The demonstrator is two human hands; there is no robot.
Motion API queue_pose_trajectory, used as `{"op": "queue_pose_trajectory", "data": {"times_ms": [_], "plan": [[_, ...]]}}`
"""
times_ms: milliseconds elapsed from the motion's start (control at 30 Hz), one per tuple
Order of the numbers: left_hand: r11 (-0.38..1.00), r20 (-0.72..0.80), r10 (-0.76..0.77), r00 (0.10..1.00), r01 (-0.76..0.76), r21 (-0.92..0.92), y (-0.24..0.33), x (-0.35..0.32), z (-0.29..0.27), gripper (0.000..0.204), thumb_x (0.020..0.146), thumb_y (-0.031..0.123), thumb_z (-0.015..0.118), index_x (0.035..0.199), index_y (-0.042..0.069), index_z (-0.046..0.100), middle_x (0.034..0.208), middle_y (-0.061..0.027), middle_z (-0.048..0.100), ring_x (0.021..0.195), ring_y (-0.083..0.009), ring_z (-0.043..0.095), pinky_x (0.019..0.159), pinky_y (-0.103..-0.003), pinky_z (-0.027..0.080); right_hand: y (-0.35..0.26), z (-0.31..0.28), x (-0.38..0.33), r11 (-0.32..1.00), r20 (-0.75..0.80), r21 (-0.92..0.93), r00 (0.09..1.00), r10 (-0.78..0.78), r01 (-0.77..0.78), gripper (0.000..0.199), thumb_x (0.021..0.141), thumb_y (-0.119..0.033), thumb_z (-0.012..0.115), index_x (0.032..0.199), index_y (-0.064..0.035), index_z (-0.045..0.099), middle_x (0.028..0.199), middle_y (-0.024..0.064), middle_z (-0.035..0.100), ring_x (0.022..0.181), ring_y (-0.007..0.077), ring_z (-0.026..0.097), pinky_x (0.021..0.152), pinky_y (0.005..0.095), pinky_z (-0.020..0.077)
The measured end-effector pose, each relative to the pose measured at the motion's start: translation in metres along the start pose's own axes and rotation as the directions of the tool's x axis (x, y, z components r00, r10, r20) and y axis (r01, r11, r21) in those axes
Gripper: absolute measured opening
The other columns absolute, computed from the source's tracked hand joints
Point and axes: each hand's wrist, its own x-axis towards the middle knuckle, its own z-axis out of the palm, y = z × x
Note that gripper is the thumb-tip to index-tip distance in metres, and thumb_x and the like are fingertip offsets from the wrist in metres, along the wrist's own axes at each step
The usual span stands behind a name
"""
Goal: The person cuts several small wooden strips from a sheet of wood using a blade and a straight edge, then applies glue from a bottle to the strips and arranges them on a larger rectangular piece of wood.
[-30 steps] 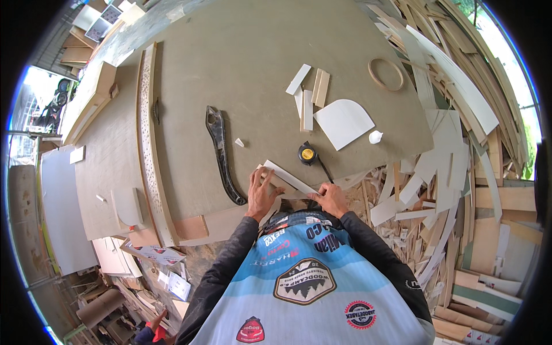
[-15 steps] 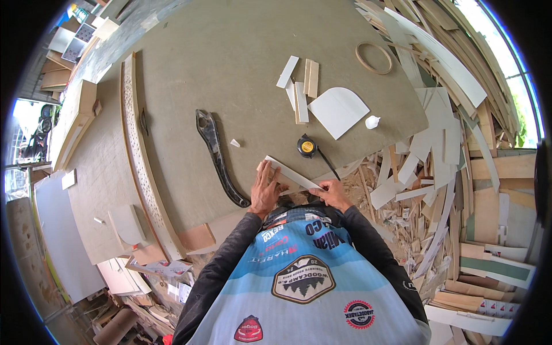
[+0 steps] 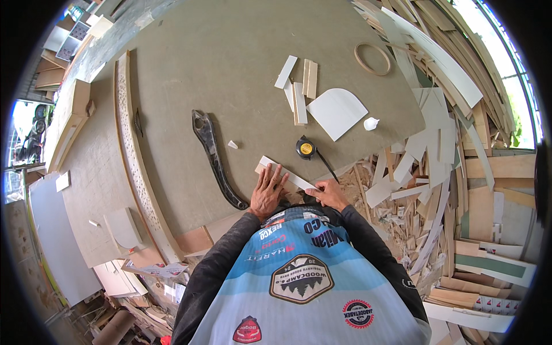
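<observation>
A narrow white wooden strip [image 3: 287, 173] lies slantwise at the table's near edge, with a bare wood edge showing under its far end. My left hand [image 3: 266, 192] rests on it near that far end, fingers spread and stretched out flat. At the strip's near end, my right hand [image 3: 332, 194] is closed around it with the thumb on top. Just beyond the strip sits a black and yellow tape measure [image 3: 305, 148], its black strap trailing toward my right hand. Left of my left hand lies a long curved black tool or bracket [image 3: 215, 155]; its exact kind is unclear.
Farther off on the table [image 3: 241, 63] are short white and wood strips [image 3: 298, 103], a white round-topped panel [image 3: 338, 113], a small white bottle [image 3: 371, 123] and a wooden ring [image 3: 372, 58]. A long perforated strip [image 3: 129, 126] stands left. Offcuts [image 3: 428, 149] pile up on the right.
My left hand's fingers have spread farther apart and shifted slightly toward my right hand along the strip. My right hand keeps its grip. The whole view has moved a little.
</observation>
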Motion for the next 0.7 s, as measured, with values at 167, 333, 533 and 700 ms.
{"op": "queue_pose_trajectory", "data": {"times_ms": [167, 333, 533, 700], "plan": [[0.999, 0.040, 0.031, 0.999, -0.032, 0.027, 0.003, 0.003, -0.006, 0.064, 0.094, 0.034, 0.065, 0.152, 0.015, 0.047, 0.166, -0.0082, 0.031, 0.155, -0.0380, 0.022, 0.126, -0.051, 0.021, -0.011, -0.002, 0.003, 0.996, 0.029, -0.080, 0.998, 0.051, -0.049, 0.044, 0.093, -0.038, 0.074, 0.076, 0.0020, 0.070, 0.060, 0.0060, 0.064, 0.045, 0.0119, 0.057, 0.044, 0.0292, 0.0422], [0.995, 0.088, 0.100, 0.991, -0.099, -0.012, -0.006, 0.003, 0.003, 0.065, 0.096, 0.035, 0.060, 0.153, 0.010, 0.044, 0.167, -0.0086, 0.028, 0.156, -0.0350, 0.020, 0.127, -0.050, 0.020, 0.001, 0.008, 0.016, 0.981, 0.061, 0.096, 0.984, 0.165, -0.171, 0.045, 0.097, -0.040, 0.063, 0.089, 0.0043, 0.070, 0.070, 0.0102, 0.068, 0.053, 0.0157, 0.065, 0.048, 0.0288, 0.0497], [0.986, 0.107, 0.139, 0.984, -0.148, 0.081, -0.004, 0.007, -0.001, 0.064, 0.095, 0.038, 0.060, 0.156, 0.029, 0.042, 0.167, -0.0120, 0.026, 0.155, -0.0385, 0.019, 0.126, -0.053, 0.017, -0.003, 0.007, 0.023, 0.942, 0.206, 0.150, 0.942, 0.267, -0.300, 0.049, 0.098, -0.039, 0.061, 0.096, 0.0094, 0.069, 0.071, 0.0134, 0.070, 0.055, 0.0180, 0.067, 0.052, 0.0307, 0.0530], [0.991, 0.088, 0.115, 0.990, -0.120, 0.062, -0.003, 0.006, 0.006, 0.067, 0.093, 0.049, 0.061, 0.156, 0.038, 0.041, 0.168, -0.0119, 0.024, 0.155, -0.0418, 0.017, 0.126, -0.056, 0.013, -0.010, 0.006, 0.021, 0.934, 0.218, 0.127, 0.928, 0.301, -0.333, 0.046, 0.099, -0.036, 0.060, 0.092, 0.0081, 0.068, 0.071, 0.0129, 0.069, 0.054, 0.0169, 0.065, 0.051, 0.0304, 0.0519]]}}
